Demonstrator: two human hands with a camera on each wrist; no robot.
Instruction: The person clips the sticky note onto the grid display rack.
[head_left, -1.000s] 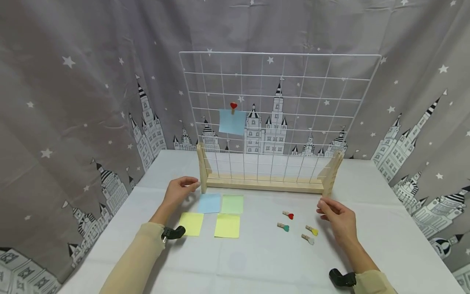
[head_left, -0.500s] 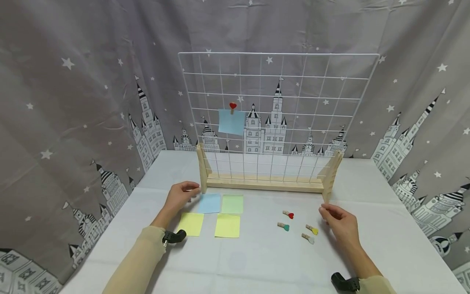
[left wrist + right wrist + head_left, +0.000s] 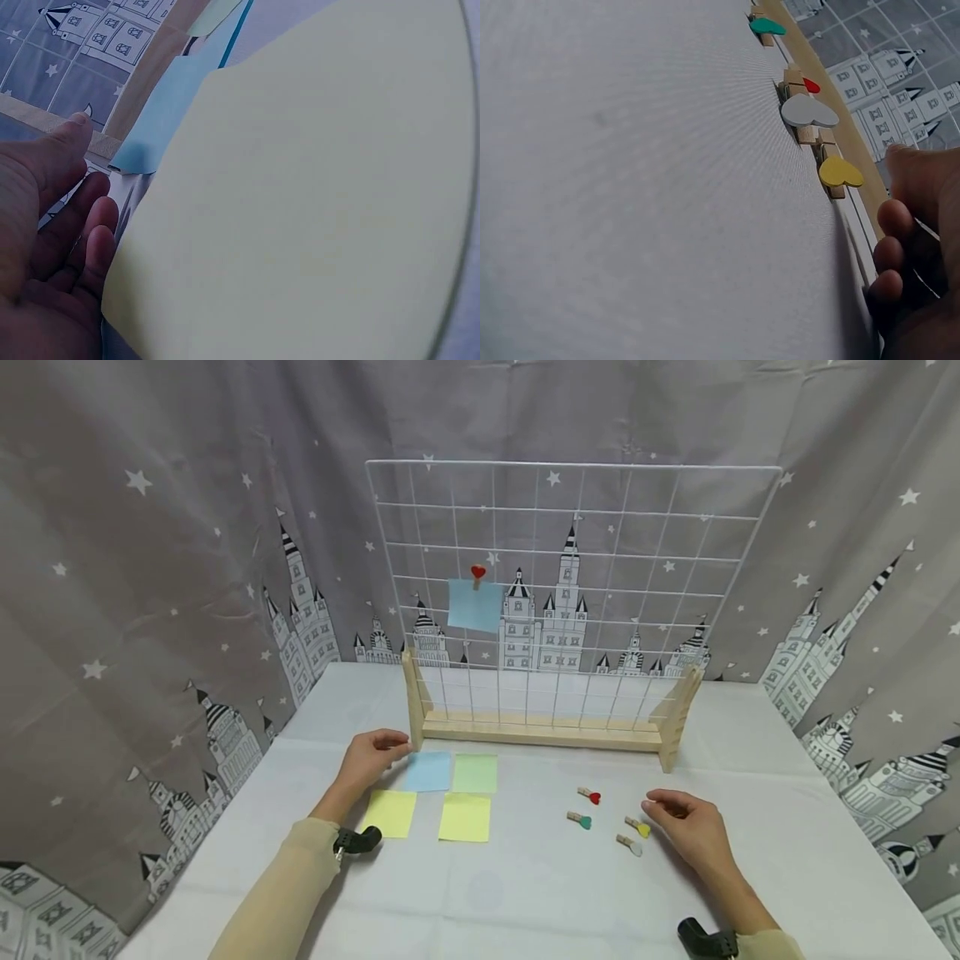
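My left hand [image 3: 367, 765] hovers by the upper left corner of a blue sticky note [image 3: 428, 772]; its fingers are loosely bent with nothing between them. A pale green sticky note [image 3: 476, 773] and two yellow sticky notes [image 3: 464, 817] lie close by. On the right, my right hand [image 3: 691, 831] is just beside a clothespin with a yellow heart [image 3: 841, 172], fingers loosely curled and holding nothing. Around that one lie clothespins with a white heart [image 3: 808, 111], a green heart [image 3: 580, 820] and a red heart [image 3: 590, 796].
Behind the notes stands a white wire grid [image 3: 622, 560] in a wooden base [image 3: 540, 733]. A red-heart clothespin [image 3: 477, 573] fastens a light blue sticky note [image 3: 475, 606] to the grid. A grey curtain [image 3: 225, 527] with castles and stars hangs behind the white-covered table [image 3: 525, 893].
My right hand has drawn back from the right foot of the wooden base, down toward the yellow-heart clothespin. My left hand has dropped slightly, staying near the blue note.
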